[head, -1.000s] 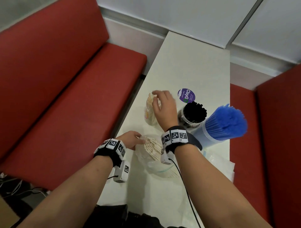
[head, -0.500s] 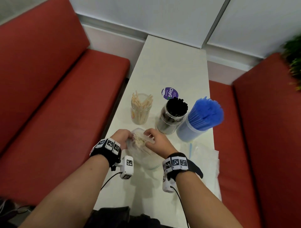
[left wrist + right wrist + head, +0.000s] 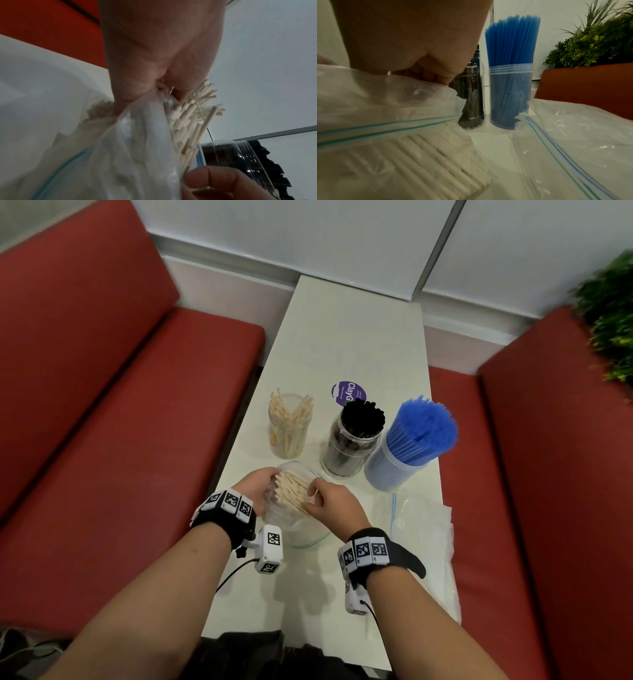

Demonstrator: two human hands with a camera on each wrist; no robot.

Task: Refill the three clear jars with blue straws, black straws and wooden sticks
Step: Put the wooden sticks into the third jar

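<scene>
Three clear jars stand in a row on the white table (image 3: 359, 337): one part full of wooden sticks (image 3: 289, 428), one packed with black straws (image 3: 354, 436) and one packed with blue straws (image 3: 409, 441). In front of them lies a clear zip bag (image 3: 301, 525) holding a bundle of wooden sticks (image 3: 294, 491). My left hand (image 3: 258, 487) grips the bag's left edge (image 3: 144, 108). My right hand (image 3: 329, 503) pinches some sticks at the bundle's right side. The blue straw jar (image 3: 510, 94) and black straw jar (image 3: 472, 101) stand behind the bag (image 3: 385, 108) in the right wrist view.
Empty clear zip bags (image 3: 421, 529) lie at the table's near right. A purple round sticker (image 3: 347, 392) sits behind the jars. Red bench seats (image 3: 120, 440) flank the narrow table on both sides. A green plant (image 3: 613, 320) stands at the far right.
My right hand came back from the stick jar to the bag and now pinches sticks there. The left hand kept hold of the bag. The head view shifted right.
</scene>
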